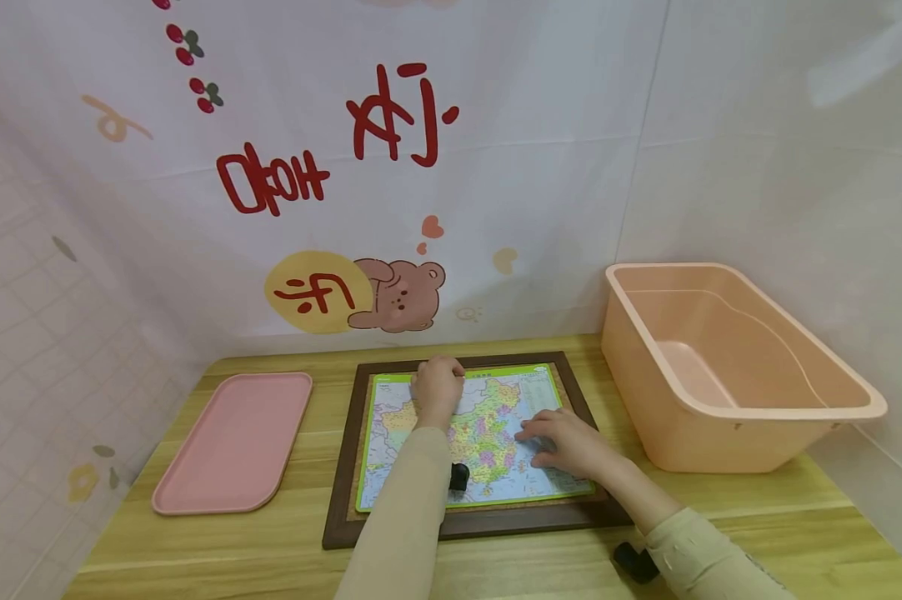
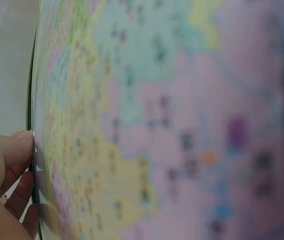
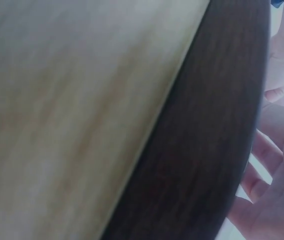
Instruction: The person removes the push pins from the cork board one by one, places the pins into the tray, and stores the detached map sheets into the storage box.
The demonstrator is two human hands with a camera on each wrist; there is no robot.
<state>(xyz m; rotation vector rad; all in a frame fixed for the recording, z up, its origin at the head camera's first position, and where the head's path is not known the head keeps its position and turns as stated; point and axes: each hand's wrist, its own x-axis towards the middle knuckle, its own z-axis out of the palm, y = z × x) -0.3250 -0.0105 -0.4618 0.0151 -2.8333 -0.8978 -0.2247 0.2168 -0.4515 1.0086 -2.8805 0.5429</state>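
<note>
Touching the top edge of a green-bordered map [image 1: 488,429]: left grip [image 1: 439,390], bare, fingers bent; whether it pinches that edge cannot be told. Right grip [image 1: 567,442], bare, fingers apart and loosely bent, holding nothing, over the map's right part. Map: one, printed in many colours, lying flat within a dark brown frame [image 1: 526,522] with a cork strip [image 1: 363,442] showing at the side. Pink tray [image 1: 237,442]: one, left of the frame. Peach tub [image 1: 657,392]: one, right of it. All on a wood-grain worktop [image 1: 271,558]. Behind: white printed cloth [image 1: 541,125].
</note>
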